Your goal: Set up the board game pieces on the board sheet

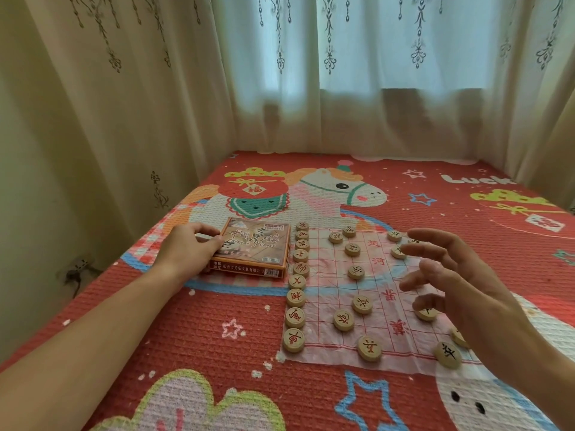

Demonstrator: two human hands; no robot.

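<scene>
curtains hang behind a red cartoon-print mat (pixel 193 331). on it lies the thin board sheet (pixel 378 309), with round wooden pieces (pixel 295 298) in a column along its left edge and others scattered across the grid. the left hand (pixel 189 247) rests its fingers on the game box (pixel 255 247) just beside the sheet. the right hand (pixel 460 281) hovers over the sheet's right side, fingers spread, holding nothing.

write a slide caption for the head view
Left hand on the box, right hand open over pieces on the board sheet.
</scene>
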